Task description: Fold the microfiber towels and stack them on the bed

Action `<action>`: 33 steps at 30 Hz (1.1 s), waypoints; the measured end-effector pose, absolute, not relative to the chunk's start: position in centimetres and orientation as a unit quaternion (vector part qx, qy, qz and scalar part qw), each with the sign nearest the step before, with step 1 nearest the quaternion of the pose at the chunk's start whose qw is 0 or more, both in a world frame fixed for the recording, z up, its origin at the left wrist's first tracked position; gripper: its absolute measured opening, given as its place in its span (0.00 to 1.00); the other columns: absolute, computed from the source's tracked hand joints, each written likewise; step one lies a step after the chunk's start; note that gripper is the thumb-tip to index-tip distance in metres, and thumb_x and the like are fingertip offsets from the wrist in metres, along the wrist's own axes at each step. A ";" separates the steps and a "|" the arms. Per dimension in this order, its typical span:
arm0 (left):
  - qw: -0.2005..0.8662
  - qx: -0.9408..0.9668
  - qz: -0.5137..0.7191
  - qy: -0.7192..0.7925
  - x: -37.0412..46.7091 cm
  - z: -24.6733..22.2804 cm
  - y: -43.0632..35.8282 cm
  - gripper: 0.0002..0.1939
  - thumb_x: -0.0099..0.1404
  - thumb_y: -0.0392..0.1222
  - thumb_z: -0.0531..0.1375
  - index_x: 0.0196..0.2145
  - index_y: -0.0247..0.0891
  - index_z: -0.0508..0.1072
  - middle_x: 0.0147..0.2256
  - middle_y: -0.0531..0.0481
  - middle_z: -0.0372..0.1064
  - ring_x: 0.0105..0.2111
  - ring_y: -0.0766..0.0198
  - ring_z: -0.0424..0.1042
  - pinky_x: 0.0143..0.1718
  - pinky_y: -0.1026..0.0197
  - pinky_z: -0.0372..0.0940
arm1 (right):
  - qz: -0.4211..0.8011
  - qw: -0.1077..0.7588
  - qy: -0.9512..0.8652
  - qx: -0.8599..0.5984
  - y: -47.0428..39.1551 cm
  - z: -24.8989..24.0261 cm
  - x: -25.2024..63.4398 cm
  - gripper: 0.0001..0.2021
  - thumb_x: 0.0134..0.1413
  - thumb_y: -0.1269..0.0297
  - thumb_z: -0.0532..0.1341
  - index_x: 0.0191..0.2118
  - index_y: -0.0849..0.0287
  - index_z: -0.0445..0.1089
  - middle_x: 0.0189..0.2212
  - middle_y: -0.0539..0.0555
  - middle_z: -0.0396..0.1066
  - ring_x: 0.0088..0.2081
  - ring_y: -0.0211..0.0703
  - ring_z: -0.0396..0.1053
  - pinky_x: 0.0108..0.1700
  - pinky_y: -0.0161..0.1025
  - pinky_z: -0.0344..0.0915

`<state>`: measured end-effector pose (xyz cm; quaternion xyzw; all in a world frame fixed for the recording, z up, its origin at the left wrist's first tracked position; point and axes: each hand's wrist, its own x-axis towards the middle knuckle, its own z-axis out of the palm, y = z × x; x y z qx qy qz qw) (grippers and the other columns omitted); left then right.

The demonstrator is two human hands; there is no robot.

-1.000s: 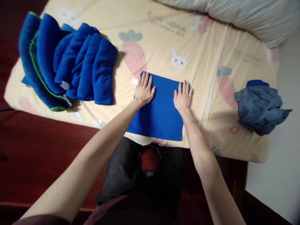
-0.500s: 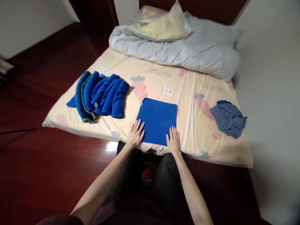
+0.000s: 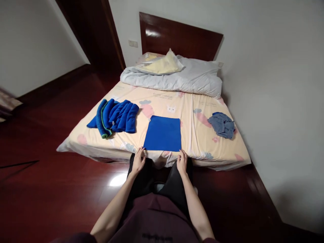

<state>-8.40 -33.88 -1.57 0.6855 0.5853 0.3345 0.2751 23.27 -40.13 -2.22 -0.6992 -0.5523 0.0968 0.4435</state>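
Note:
A square blue towel (image 3: 162, 133) lies flat on the bed, close to its front edge, with a small white tag at its far left corner. At the towel's near left corner is my left hand (image 3: 139, 160), fingers bent and closed on the hem. My right hand (image 3: 182, 162) is at the near right corner in the same way, fingertips on the edge. To the left sit several rolled blue towels (image 3: 124, 116), side by side, one with a green border (image 3: 104, 125). The fingertips' undersides are hidden.
The bed (image 3: 162, 104) has a printed yellow sheet. A crumpled grey-blue cloth (image 3: 222, 125) lies at its right side. A rolled grey quilt (image 3: 199, 77) and a pale yellow pillow (image 3: 164, 64) are at the head, before a dark wooden headboard (image 3: 177, 37).
Both hands have drawn back from flat on the towel's sides to its near corners, their fingers now bent. My view has tilted up, showing more of the headboard.

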 end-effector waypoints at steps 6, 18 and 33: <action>0.276 0.638 0.384 0.608 -7.3 -0.4 -33.4 0.25 0.66 0.41 0.54 0.59 0.42 0.73 0.58 0.41 0.73 0.62 0.46 0.69 0.67 0.42 0.63 | 0.086 0.460 -0.538 -0.701 -40.2 -1.5 23.2 0.20 0.67 0.67 0.51 0.60 0.57 0.71 0.56 0.63 0.75 0.59 0.53 0.69 0.65 0.56 0.65; 0.297 0.646 0.340 0.616 -8.1 -0.9 -29.1 0.28 0.53 0.34 0.55 0.52 0.36 0.80 0.39 0.42 0.74 0.38 0.53 0.74 0.50 0.48 0.73 | 0.094 0.432 -0.551 -0.708 -38.9 -1.2 24.2 0.21 0.61 0.72 0.56 0.57 0.57 0.74 0.50 0.61 0.76 0.55 0.56 0.68 0.61 0.54 0.63; 0.366 0.648 0.392 0.542 -9.0 2.5 -23.9 0.16 0.57 0.52 0.61 0.37 0.40 0.79 0.51 0.39 0.77 0.55 0.46 0.74 0.55 0.45 0.72 | 0.156 0.508 -0.531 -0.660 -34.0 0.6 25.9 0.09 0.52 0.72 0.61 0.36 0.57 0.79 0.49 0.61 0.75 0.52 0.52 0.74 0.58 0.49 0.71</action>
